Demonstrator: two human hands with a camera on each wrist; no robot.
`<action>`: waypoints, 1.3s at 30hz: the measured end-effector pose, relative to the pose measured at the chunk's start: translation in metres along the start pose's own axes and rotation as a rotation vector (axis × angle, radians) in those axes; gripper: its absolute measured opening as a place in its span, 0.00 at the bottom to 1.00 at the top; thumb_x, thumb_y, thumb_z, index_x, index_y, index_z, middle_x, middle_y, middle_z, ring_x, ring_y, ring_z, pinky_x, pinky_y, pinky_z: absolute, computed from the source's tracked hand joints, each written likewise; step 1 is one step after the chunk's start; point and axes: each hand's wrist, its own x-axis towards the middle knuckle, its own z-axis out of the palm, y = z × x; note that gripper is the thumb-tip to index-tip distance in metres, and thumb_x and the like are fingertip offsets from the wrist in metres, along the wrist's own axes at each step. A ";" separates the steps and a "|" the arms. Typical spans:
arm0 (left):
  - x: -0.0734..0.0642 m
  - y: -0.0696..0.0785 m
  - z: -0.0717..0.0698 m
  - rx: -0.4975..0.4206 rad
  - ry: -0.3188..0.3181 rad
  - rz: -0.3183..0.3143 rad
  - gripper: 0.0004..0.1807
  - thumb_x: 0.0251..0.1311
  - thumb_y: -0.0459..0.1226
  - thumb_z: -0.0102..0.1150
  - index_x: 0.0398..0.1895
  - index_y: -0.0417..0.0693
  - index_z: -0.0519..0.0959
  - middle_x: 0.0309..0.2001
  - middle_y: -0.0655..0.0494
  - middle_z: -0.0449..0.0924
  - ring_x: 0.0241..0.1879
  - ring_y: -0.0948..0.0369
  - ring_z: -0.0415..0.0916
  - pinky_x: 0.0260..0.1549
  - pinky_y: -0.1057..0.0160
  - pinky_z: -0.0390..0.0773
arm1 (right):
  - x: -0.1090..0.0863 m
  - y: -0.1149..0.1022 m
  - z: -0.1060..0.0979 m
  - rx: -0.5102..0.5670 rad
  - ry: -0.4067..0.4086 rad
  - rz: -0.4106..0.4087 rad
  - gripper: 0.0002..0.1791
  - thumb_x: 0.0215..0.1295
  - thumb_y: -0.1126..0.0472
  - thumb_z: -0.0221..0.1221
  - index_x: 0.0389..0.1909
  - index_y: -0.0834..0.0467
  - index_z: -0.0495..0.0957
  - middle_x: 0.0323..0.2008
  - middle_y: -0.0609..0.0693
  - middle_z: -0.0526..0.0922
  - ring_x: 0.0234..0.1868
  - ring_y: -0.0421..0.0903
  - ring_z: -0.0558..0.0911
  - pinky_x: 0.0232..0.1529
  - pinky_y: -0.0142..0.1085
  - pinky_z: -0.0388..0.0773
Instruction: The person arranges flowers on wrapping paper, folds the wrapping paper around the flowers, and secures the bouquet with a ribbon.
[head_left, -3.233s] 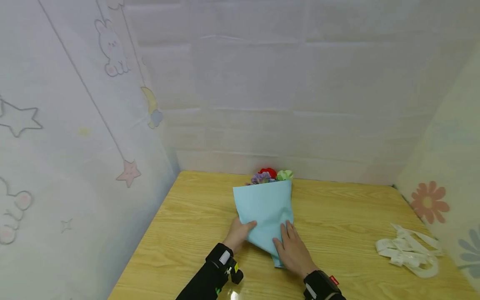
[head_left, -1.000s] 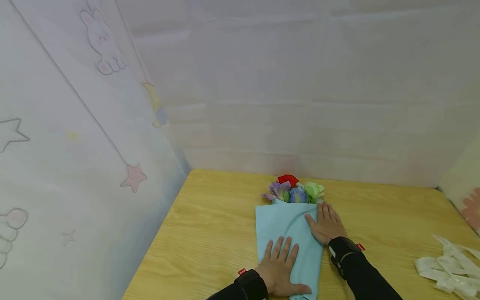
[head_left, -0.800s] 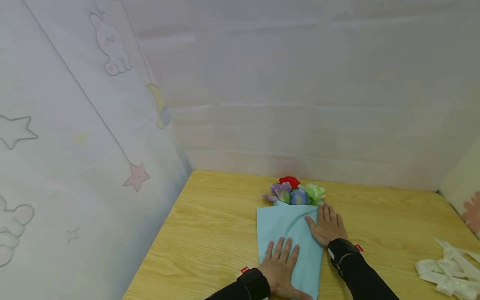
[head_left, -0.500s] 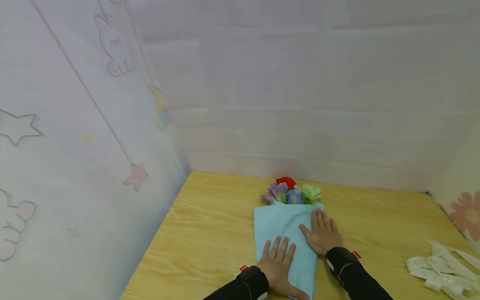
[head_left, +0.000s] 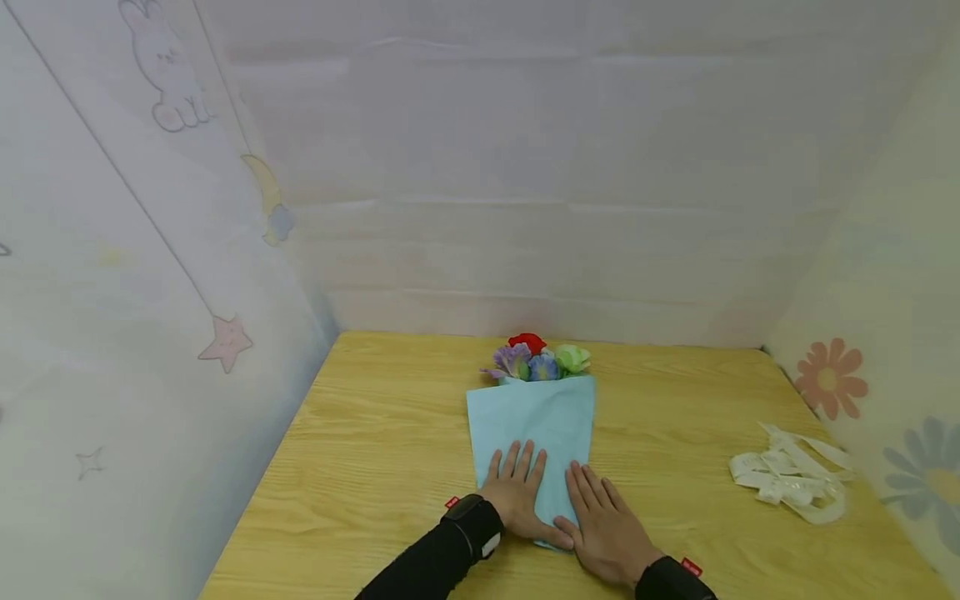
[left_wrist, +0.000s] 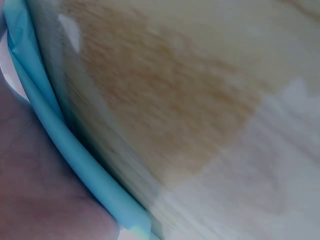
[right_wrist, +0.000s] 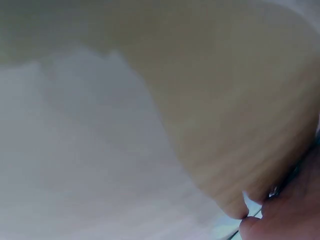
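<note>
Bench [head_left: 390, 417], wood-grain top in yellowish tan. Lying on it, near the middle: one light-blue sheet [head_left: 536, 414], wrapped about a flower bunch [head_left: 543, 367] in red, purple, blue and pale green, visible past the sheet's far edge. Toward the right side, well apart from the sheet: one white ribbon [head_left: 793, 487], loosely heaped.

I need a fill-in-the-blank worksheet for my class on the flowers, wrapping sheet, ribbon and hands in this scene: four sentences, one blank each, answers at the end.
1. In the head view, the highest flower in the bunch is ____.
2. The wrapping sheet is a plain light ____.
3. In the head view, the white ribbon lies to the ____ of the sheet.
4. The left hand and right hand have their fingers ____ (straight/curled).

Missing words: red; blue; right; straight.
</note>
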 end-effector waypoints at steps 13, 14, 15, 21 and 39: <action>0.010 -0.025 0.012 -0.097 0.147 -0.003 0.52 0.64 0.76 0.34 0.83 0.58 0.48 0.82 0.52 0.43 0.81 0.50 0.39 0.75 0.43 0.46 | 0.003 -0.013 -0.016 0.074 -0.037 -0.023 0.36 0.81 0.44 0.45 0.77 0.67 0.57 0.78 0.63 0.53 0.78 0.62 0.54 0.72 0.60 0.54; 0.012 -0.028 0.013 -0.098 0.166 -0.010 0.49 0.67 0.74 0.33 0.83 0.59 0.49 0.82 0.52 0.44 0.80 0.50 0.40 0.74 0.42 0.46 | 0.007 -0.014 -0.014 0.075 -0.028 -0.025 0.37 0.81 0.44 0.46 0.77 0.67 0.58 0.78 0.64 0.54 0.78 0.62 0.56 0.71 0.60 0.55; 0.012 -0.030 0.013 -0.091 0.179 -0.018 0.46 0.70 0.71 0.34 0.83 0.59 0.50 0.82 0.51 0.46 0.80 0.49 0.42 0.74 0.42 0.48 | 0.010 -0.015 -0.013 0.075 -0.023 -0.028 0.37 0.80 0.44 0.47 0.76 0.67 0.59 0.78 0.64 0.55 0.77 0.62 0.57 0.71 0.60 0.55; 0.001 -0.054 0.007 -0.058 0.232 -0.032 0.41 0.72 0.66 0.42 0.81 0.57 0.56 0.80 0.46 0.52 0.79 0.45 0.48 0.73 0.40 0.52 | 0.020 -0.022 -0.011 0.114 -0.061 -0.011 0.37 0.81 0.43 0.44 0.77 0.67 0.57 0.78 0.63 0.54 0.78 0.61 0.55 0.73 0.60 0.53; -0.052 -0.167 -0.001 -0.240 0.314 -0.152 0.38 0.74 0.52 0.49 0.81 0.46 0.55 0.80 0.38 0.47 0.78 0.37 0.41 0.73 0.35 0.39 | 0.001 0.028 -0.025 0.023 -0.009 0.187 0.33 0.78 0.45 0.52 0.72 0.65 0.68 0.72 0.69 0.64 0.70 0.70 0.65 0.63 0.68 0.62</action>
